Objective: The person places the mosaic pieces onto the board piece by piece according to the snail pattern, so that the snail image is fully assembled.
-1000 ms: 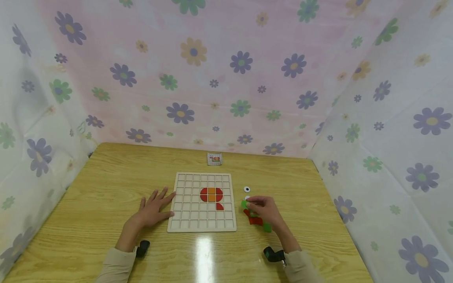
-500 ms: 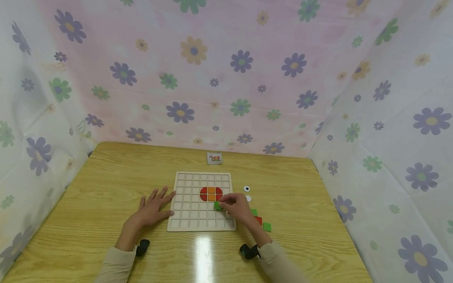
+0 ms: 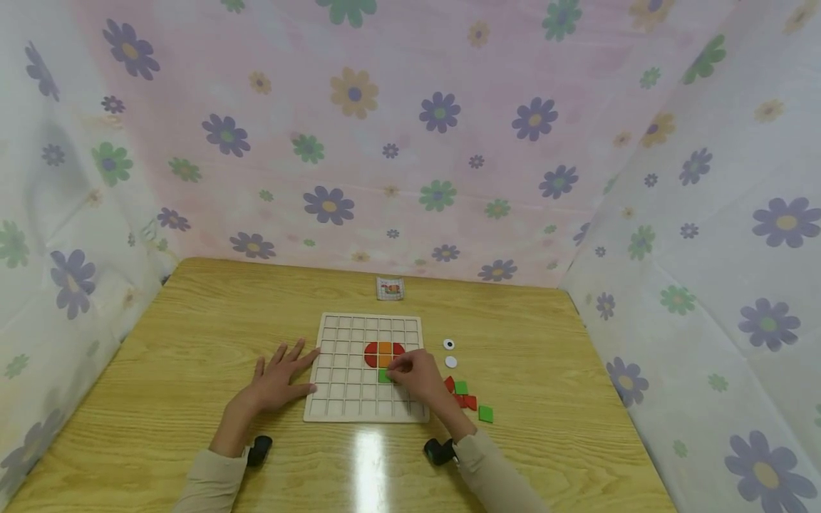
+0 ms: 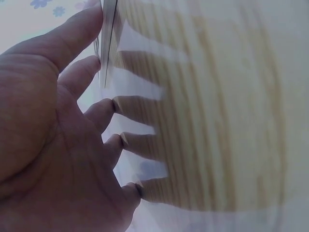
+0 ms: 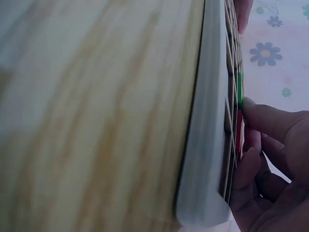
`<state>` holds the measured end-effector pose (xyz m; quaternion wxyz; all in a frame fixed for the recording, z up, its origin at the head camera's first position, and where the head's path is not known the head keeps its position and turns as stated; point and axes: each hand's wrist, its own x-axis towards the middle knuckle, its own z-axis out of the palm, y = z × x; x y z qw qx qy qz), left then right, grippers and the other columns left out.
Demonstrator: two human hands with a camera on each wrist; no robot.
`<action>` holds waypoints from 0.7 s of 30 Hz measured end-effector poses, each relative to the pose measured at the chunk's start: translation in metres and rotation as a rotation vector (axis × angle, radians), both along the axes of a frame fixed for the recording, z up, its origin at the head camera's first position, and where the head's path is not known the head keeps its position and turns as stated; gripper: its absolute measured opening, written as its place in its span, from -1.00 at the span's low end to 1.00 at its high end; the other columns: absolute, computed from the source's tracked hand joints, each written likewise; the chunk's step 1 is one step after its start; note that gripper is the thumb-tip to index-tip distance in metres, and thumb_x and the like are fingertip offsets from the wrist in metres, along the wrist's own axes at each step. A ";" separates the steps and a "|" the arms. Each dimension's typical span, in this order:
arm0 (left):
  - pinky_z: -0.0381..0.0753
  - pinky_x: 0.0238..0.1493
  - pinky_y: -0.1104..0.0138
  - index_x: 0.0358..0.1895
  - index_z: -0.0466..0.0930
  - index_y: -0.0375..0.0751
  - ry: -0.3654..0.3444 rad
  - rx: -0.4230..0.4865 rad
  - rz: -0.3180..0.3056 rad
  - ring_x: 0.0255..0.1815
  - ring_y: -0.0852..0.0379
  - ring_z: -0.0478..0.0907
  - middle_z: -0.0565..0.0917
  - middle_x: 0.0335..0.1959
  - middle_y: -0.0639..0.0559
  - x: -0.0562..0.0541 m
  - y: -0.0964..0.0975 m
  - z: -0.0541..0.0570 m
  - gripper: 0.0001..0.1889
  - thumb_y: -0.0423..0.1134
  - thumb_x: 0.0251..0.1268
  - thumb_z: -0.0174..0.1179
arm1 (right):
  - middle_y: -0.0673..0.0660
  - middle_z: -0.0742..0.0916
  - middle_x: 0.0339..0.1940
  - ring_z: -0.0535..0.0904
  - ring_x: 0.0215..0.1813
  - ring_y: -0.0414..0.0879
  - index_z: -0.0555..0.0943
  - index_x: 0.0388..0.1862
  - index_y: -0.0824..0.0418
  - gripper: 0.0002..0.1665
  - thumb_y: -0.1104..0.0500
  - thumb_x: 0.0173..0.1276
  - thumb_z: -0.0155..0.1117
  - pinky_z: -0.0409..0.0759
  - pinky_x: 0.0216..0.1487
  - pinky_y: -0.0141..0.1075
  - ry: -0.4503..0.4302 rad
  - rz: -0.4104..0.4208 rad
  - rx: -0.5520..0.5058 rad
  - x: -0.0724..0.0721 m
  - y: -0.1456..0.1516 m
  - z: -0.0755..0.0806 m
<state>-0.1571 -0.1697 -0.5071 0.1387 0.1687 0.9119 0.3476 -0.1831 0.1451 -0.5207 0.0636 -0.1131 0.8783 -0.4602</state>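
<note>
A pale wooden grid board (image 3: 333,406) lies flat on the table. Red curved tiles (image 3: 370,355) and orange square tiles (image 3: 385,348) sit in its cells. My right hand (image 3: 417,374) is over the board, thumb and fingertips pinching a green square tile (image 3: 384,375) at the cell below the orange ones. In the right wrist view the thumb touches this green tile (image 5: 240,89), beside a red tile (image 5: 239,130). My left hand (image 3: 276,381) rests on the table with spread fingers, the thumb and a fingertip touching the board's left edge. The right hand hides some cells.
Right of the board lie loose red tiles (image 3: 471,402), green square tiles (image 3: 486,414), a round eye tile (image 3: 449,344) and a white disc (image 3: 451,362). A small picture card (image 3: 390,288) lies behind the board. Flowered cloth (image 3: 391,171) encloses the table's back and sides.
My right hand took a green square tile from the loose pile and moved left with it, over the board and down to a cell beneath the orange tiles. The left hand has stayed put.
</note>
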 end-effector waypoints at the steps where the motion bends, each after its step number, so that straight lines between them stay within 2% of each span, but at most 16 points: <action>1: -0.41 0.31 -0.57 0.57 0.24 -0.22 0.004 -0.005 -0.004 0.57 -0.60 -0.27 -0.03 0.62 -0.43 0.000 0.000 0.000 -0.24 -0.01 0.42 0.27 | 0.04 0.76 -0.43 0.61 -0.39 -0.24 0.78 -0.34 0.25 -0.94 0.26 0.31 0.48 0.60 -0.32 -0.38 0.000 0.003 0.007 0.000 0.000 0.000; 6: -0.39 0.33 -0.56 0.56 0.25 -0.23 -0.003 -0.004 -0.005 0.57 -0.60 -0.26 -0.03 0.62 -0.43 -0.001 0.001 0.000 -0.24 -0.02 0.41 0.28 | 0.01 0.75 -0.41 0.59 -0.37 -0.24 0.78 -0.33 0.21 -0.95 0.24 0.29 0.51 0.59 -0.31 -0.38 0.014 0.031 0.008 -0.001 0.002 0.001; 11: -0.40 0.34 -0.54 0.57 0.24 -0.22 -0.009 -0.001 0.001 0.58 -0.58 -0.27 -0.03 0.62 -0.42 -0.001 0.000 -0.001 -0.24 -0.02 0.41 0.28 | 0.04 0.77 -0.36 0.57 -0.38 -0.23 0.79 -0.29 0.19 -0.96 0.23 0.32 0.48 0.56 -0.34 -0.38 0.069 0.041 -0.052 0.002 0.016 0.001; 16: -0.40 0.34 -0.54 0.56 0.25 -0.22 0.000 0.007 0.004 0.58 -0.59 -0.26 -0.02 0.62 -0.42 -0.001 -0.001 -0.005 -0.24 -0.01 0.41 0.29 | 0.06 0.77 -0.37 0.53 -0.40 -0.22 0.78 -0.27 0.26 -0.95 0.30 0.30 0.47 0.52 -0.36 -0.41 0.085 -0.034 -0.044 0.010 0.049 0.007; 19: -0.42 0.33 -0.54 0.56 0.27 -0.20 0.017 0.036 -0.001 0.57 -0.60 -0.25 -0.01 0.61 -0.44 -0.001 -0.002 -0.007 -0.24 0.00 0.39 0.29 | 0.10 0.74 -0.35 0.56 -0.37 -0.17 0.77 -0.20 0.29 -0.87 0.37 0.27 0.46 0.54 -0.36 -0.41 0.055 -0.102 -0.016 0.016 0.074 0.010; 21: -0.45 0.32 -0.54 0.55 0.27 -0.19 0.028 0.061 -0.003 0.57 -0.61 -0.26 -0.01 0.61 -0.44 -0.001 -0.003 -0.008 -0.24 0.01 0.39 0.29 | 0.15 0.74 -0.27 0.59 -0.32 -0.11 0.76 -0.12 0.31 -0.79 0.39 0.25 0.46 0.57 -0.33 -0.36 0.040 -0.151 0.017 0.019 0.091 0.012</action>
